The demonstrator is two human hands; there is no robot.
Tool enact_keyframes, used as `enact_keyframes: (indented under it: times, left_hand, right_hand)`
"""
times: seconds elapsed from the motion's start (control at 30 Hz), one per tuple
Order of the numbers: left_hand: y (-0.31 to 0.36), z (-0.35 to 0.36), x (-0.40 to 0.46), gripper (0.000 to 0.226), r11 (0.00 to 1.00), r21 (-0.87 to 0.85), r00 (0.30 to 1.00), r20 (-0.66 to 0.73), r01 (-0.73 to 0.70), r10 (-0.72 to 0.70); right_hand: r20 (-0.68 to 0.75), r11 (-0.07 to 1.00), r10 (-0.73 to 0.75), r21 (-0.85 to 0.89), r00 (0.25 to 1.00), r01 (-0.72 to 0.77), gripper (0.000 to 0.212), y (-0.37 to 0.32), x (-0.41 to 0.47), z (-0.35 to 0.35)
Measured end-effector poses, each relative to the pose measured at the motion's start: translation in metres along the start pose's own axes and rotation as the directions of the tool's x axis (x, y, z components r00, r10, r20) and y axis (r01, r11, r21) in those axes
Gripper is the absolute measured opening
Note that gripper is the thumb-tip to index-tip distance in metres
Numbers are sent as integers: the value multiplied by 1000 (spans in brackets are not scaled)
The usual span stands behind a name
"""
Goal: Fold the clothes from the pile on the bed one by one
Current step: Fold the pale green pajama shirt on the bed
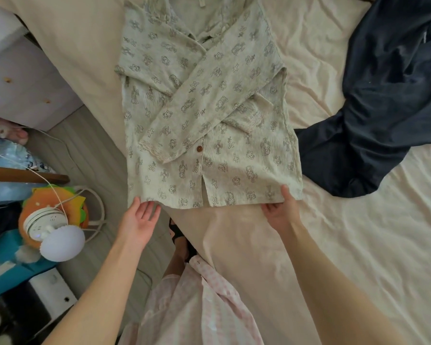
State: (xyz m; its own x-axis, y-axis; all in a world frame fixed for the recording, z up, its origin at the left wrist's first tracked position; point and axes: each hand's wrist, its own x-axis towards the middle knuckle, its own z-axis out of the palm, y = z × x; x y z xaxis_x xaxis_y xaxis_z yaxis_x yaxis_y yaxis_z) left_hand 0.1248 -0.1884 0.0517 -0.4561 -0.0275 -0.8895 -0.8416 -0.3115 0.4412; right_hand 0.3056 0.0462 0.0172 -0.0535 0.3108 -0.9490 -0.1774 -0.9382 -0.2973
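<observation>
A: Where is the printed pyjama shirt (209,115) lying?

B: It is lying flat on the cream bedsheet (346,245), front up, both sleeves crossing over its chest, a brown button (199,148) showing at the placket.

A: What are the hands doing?

B: The right hand (281,212) is pinching the shirt's near hem, thumb on top, fingers tucked under. The left hand (139,220) is lying open, palm up, fingertips at the hem's other corner.

A: Around the shirt?

B: A dark navy garment (388,100) is lying crumpled to the shirt's right, apart from it. Left of the shirt, beside the bed, a white lamp (57,235) is resting.
</observation>
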Motion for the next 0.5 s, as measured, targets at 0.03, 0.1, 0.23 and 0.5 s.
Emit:
enact_keyframes:
  times: [0.03,0.1,0.23,0.5]
  left_hand:
    - [0,2,1,11,1000,-9,1000,-1,14,-14]
    - [0,5,5,7,999,-30,999,-15,32,-32]
    - [4,9,18,22,998,8,994,-84,64,-63]
    - [-25,18,38,53,955,89,950,-164,282,-265]
  right_hand:
    - [2,998,34,53,999,-34,38,2,-2,0]
    - [-2,988,74,136,997,-73,37,1,-4,0]
    - [32,954,120,273,992,-125,37,-8,-2,-2]
    - [36,961,73,265,997,-80,35,-4,17,-7]
